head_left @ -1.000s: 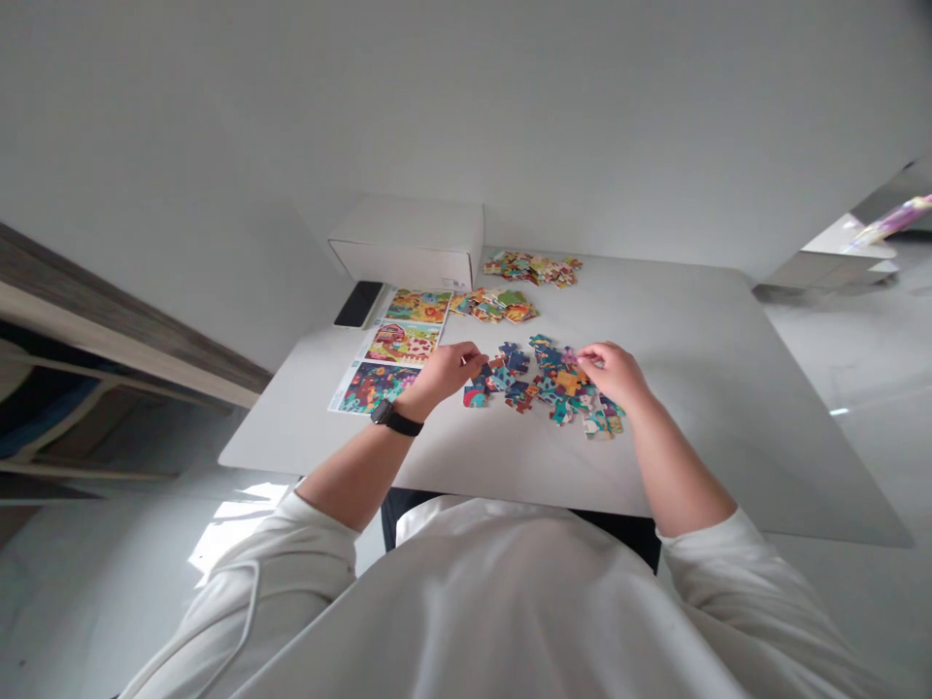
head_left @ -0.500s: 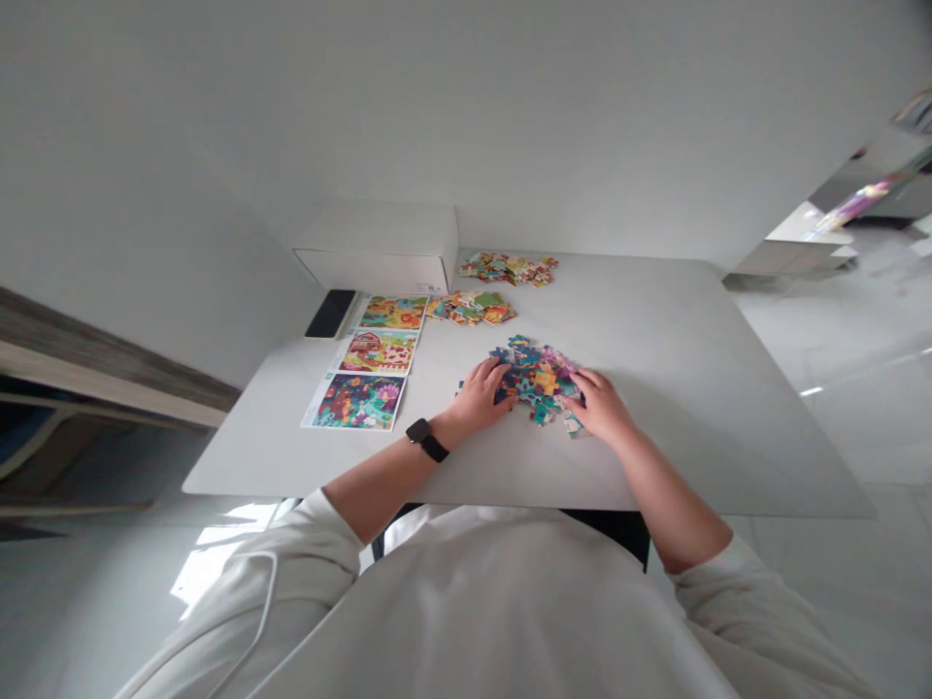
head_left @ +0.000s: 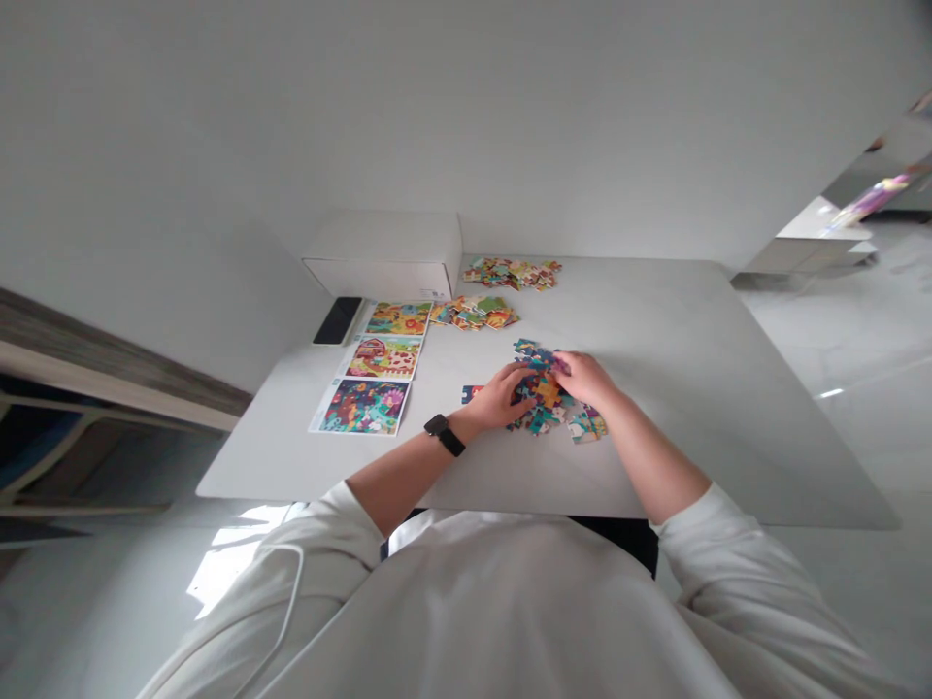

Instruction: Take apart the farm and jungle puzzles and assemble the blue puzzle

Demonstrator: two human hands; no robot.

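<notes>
Table, pale grey, flat-topped [head_left: 728, 417]: near edge runs just in front of the person's body.

Watch, dark, square-faced, black strap [head_left: 446, 435]: on the left wrist, low over the table.

Left hand [head_left: 506, 398]: fingers loosely spread, thumb apart, curved over the left of the nearest heap; no gripped piece visible.

Right hand [head_left: 583, 377]: fingers bent inward at the heap's far right, by a purple patch; cannot tell whether a piece is pinched.

Heap of jigsaw pieces, dark blue, teal and orange card [head_left: 548, 391]: between and under both hands. Risk: inward pressure could ride pieces over one another or flip them.

Stray piece, red and dark blue [head_left: 470, 393]: beside the left hand; a sweeping wrist could push it off leftward.

Picture sheet, white-bordered paper, three coloured scenes [head_left: 366, 406]: left of the hands; a wide forearm swing could shift it.

Second heap, green, orange and yellow [head_left: 477, 313]: beyond the hands, close to the sheet. Third heap, red, yellow and cream [head_left: 514, 274]: farther, near the back edge. Risk: overreaching could mix the sets.

Room: widest to the right; leftward limited by the sheet; far left blocked by a white carton [head_left: 393, 277].
</notes>
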